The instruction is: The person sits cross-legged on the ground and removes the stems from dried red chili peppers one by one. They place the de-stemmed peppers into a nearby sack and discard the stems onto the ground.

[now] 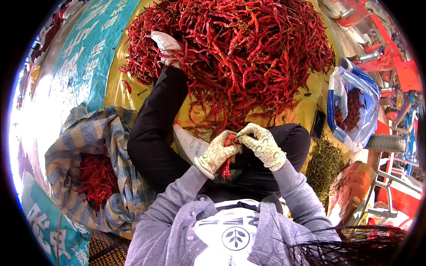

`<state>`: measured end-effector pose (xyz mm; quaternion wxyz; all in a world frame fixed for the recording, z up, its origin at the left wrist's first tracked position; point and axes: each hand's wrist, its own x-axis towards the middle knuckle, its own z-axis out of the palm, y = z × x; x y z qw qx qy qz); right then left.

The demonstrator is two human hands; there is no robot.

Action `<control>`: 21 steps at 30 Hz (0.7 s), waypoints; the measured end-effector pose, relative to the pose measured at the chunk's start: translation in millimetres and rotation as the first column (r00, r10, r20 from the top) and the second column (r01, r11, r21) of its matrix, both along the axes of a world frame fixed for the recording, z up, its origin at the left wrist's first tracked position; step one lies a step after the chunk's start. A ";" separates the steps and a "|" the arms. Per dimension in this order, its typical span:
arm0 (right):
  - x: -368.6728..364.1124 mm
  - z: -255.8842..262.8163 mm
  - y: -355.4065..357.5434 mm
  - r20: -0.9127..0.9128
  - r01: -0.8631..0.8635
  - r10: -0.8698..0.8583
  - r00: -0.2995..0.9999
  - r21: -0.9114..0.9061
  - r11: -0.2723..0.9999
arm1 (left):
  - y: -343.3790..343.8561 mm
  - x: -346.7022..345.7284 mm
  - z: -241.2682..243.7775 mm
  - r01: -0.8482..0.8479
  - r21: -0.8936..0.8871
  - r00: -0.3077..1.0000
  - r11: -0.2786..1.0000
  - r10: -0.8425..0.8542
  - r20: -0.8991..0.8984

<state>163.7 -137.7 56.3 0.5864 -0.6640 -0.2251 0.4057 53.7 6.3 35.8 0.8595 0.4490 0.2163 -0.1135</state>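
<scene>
Both my hands wear pale yellow patterned gloves and meet above my lap. My left hand [218, 153] is closed around a small bunch of red chili peppers [227, 168], their tips hanging below it. At the top of this bunch, the fingertips of my right hand [261, 144] pinch together at the stem end; whether they hold a stem cannot be told. Just beyond my hands spreads a large heap of red chili peppers [233, 50] on a yellow sheet [116, 89].
A checked cloth sack [123, 166] with red chilies stands at left. At right are a blue and white plastic bag [369, 123] with darker chilies, a phone [318, 124], a pile of green stems [324, 166] and a wheeled red metal frame [387, 56]. My shoe [166, 43] touches the heap.
</scene>
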 end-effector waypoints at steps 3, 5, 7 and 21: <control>-7.0 1.8 -1.7 -0.343 0.216 -0.196 0.919 0.021 0.976 | -1.2 -4.4 10.7 -0.107 -0.084 0.992 0.991 0.112 0.055; -16.0 1.8 1.4 -0.444 0.333 -0.276 0.853 0.053 0.942 | -5.4 -7.2 6.1 -0.162 -0.140 0.982 0.977 0.174 0.077; -20.8 2.6 3.5 -0.508 0.418 -0.316 0.801 0.098 0.903 | -6.2 -7.1 5.1 -0.201 -0.129 0.975 0.971 0.211 0.072; 16.2 -20.1 -16.0 -0.755 0.739 -0.388 0.528 0.184 0.648 | -13.3 -14.4 29.8 0.127 -0.294 0.989 0.947 -0.097 0.115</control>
